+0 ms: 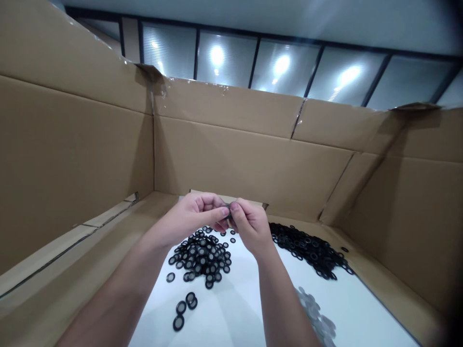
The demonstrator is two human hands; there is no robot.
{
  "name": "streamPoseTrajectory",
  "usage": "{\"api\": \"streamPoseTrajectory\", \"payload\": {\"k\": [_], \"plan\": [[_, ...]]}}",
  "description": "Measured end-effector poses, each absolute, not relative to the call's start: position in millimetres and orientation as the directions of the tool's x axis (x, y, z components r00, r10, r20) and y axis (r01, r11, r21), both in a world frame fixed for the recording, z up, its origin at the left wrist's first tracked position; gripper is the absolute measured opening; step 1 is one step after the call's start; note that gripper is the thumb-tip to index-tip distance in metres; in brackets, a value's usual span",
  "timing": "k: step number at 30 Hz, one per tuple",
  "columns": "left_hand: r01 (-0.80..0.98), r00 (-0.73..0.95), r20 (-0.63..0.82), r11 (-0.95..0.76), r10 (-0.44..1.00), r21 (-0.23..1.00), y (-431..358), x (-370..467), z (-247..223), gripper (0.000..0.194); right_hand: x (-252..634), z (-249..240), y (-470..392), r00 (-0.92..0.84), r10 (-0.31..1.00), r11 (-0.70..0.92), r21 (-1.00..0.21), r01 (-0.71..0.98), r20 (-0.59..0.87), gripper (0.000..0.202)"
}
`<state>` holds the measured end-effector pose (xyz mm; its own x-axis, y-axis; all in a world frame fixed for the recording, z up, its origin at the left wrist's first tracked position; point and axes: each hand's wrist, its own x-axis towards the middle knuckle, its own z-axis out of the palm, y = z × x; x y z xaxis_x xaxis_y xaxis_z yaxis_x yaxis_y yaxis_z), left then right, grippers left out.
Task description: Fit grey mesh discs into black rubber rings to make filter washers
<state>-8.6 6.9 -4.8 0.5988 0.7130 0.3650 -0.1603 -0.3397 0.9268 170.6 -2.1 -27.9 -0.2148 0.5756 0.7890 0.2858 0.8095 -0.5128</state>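
Note:
My left hand (204,212) and my right hand (251,224) meet above the white surface, thumbs and fingertips pinched together on a small black ring (228,210). Fingers cover most of that ring, so I cannot see whether a disc sits inside it. Under and left of the hands lies a pile of black rings with grey mesh-like centres (202,255). Beyond my right wrist is a heap of open black rings (311,248). Loose grey discs (316,313) lie beside my right forearm, which partly hides them.
Cardboard walls (224,154) enclose the white board (235,303) at the left, back and right. Several filled rings (181,307) lie apart near the front left. A single black ring (344,249) rests on cardboard at the right. Windows (224,55) show beyond the back wall.

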Motion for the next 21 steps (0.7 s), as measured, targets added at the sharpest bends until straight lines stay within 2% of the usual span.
{"api": "streamPoseTrajectory", "payload": {"k": [4,8,13,16,21], "plan": [[-0.081,0.627,0.307,-0.332,0.716,0.94,4.6,-15.3,-1.3,0.021,170.5,-28.6,-3.1,-0.231,0.551,0.824,-0.479,0.302,0.802,0.038],[-0.014,0.649,0.247,-0.313,0.72,0.95,5.2,-21.6,1.8,0.021,168.3,-26.9,-6.0,-0.267,0.506,0.84,-0.397,0.371,0.821,0.036],[0.005,0.676,0.237,-0.326,0.698,0.945,8.9,-27.8,4.0,0.017,163.1,-27.6,-5.3,-0.306,0.47,0.842,-0.316,0.438,0.828,0.035],[-0.054,0.646,0.278,-0.321,0.71,0.945,10.4,-23.1,0.4,0.015,158.5,-30.8,-3.8,-0.218,0.452,0.834,-0.324,0.446,0.865,0.032],[-0.313,0.559,0.411,-0.276,0.72,0.909,5.2,3.4,-9.1,0.02,148.6,-38.3,-3.9,0.09,0.404,0.795,-0.398,0.459,0.91,0.032]]}}
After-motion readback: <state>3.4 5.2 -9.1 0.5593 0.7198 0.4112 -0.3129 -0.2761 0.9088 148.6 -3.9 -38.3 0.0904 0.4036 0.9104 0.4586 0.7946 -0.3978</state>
